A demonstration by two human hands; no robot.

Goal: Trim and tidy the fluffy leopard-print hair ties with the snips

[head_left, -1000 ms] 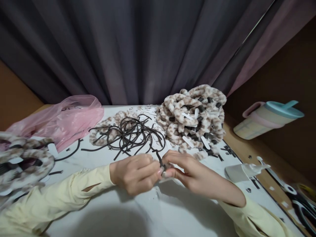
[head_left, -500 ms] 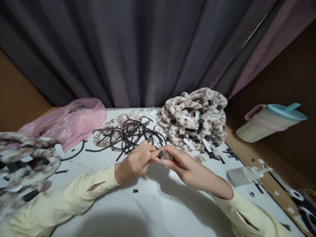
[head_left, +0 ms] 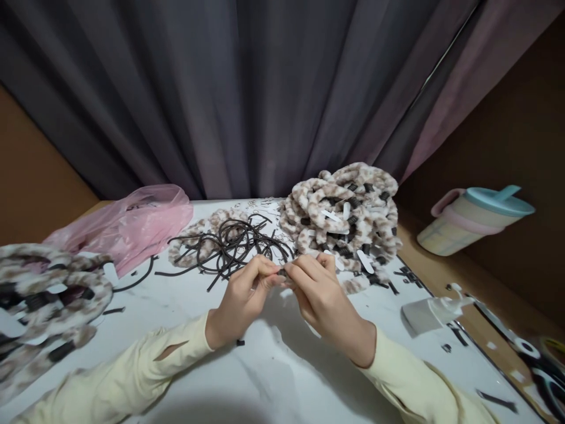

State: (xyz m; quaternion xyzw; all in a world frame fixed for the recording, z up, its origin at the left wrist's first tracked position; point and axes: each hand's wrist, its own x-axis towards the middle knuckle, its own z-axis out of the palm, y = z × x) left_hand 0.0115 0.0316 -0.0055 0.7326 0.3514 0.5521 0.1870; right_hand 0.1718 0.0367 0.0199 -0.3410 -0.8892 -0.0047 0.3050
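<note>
- Fluffy spotted rings (head_left: 95, 288) sit at nine o'clock.
- Black cords (head_left: 238, 241) lie tangled at ten; they could catch my fingers if I lift carelessly.
- My left hand (head_left: 242, 300) pinches a small dark piece (head_left: 281, 272), in the clock's middle.
- My right hand (head_left: 324, 294) pinches it too, hiding most; uneven pulling could make it slip.
- Between one and two, a fluffy ring pile (head_left: 377, 176) could topple if my knuckles bump it.
</note>
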